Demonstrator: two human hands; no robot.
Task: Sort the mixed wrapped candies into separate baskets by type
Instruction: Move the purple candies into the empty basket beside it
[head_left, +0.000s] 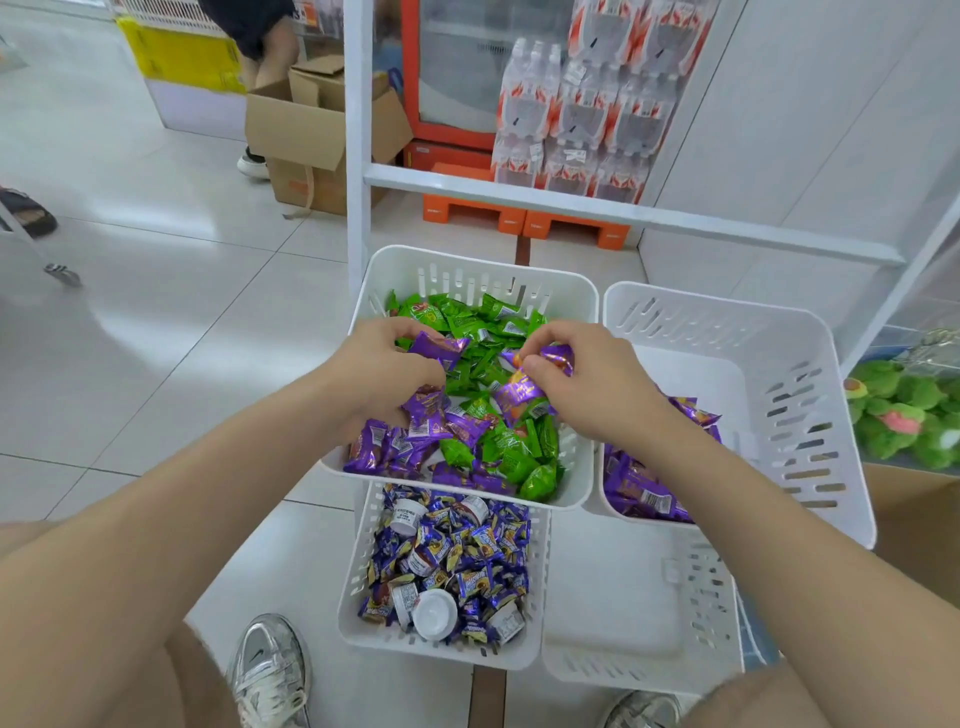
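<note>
Both hands work inside the middle white basket (470, 270), which holds a mixed heap of green wrapped candies (511, 452) and purple wrapped candies (374, 447). Left hand (387, 374) curled closed around several purple wrappers, 1 poking out past the fingers toward the basket's far side. Right hand (587, 387) pinches a purple-and-orange wrapper (558, 357) between thumb and fingertips, more purple pieces bunched under the palm. To the right, touching the mixed basket, a second white basket (810, 395) has only purple candies (641, 493), piled in its near corner. Below, partly under the mixed basket, a third basket (356, 587) carries small blue-purple candies (493, 540) and little white-lidded cups (434, 613). Beside it, a fourth basket (711, 613). Silver sneaker (270, 670) on the tiled floor (156, 291)
</note>
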